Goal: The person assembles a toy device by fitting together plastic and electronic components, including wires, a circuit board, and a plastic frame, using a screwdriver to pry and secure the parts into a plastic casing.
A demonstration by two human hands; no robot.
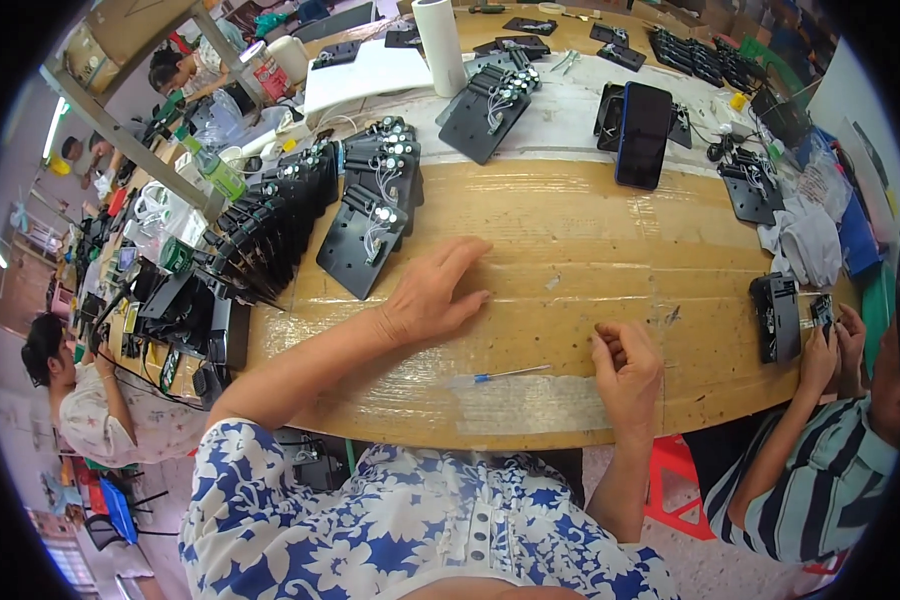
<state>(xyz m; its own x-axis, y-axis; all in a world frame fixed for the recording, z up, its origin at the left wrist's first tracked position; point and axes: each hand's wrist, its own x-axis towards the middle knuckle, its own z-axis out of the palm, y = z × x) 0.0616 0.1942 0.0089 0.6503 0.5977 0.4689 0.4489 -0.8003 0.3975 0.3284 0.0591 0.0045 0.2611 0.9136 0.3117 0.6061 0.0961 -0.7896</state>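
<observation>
Wooden and taped over in clear film, the desk (570, 250) fills the middle of my view. My left hand (432, 295) lies flat on it, palm down, fingers spread toward the right, its grip released and holding nothing. Just left of and beyond that hand sits a black plate assembly (362, 240) with small silver parts and white wires, tilted against a row of similar black plates (270, 230) stacked on edge further left.

My right hand (625, 368) rests at the near edge of the desk with its fingers curled in toward the palm; the grip is clenched, but I cannot tell whether anything small sits inside it. Between my two hands, near the desk's near edge, lies a thin screwdriver with a blue handle (500, 376), touching neither hand.

Far across the desk a dark phone (643, 135) lies beside more black plates, and a white roll (440, 45) stands upright beyond them. At the right, another person in a striped shirt (820, 480) holds a small black part (822, 312) in both hands, next to a black block (776, 318) on the desk.
</observation>
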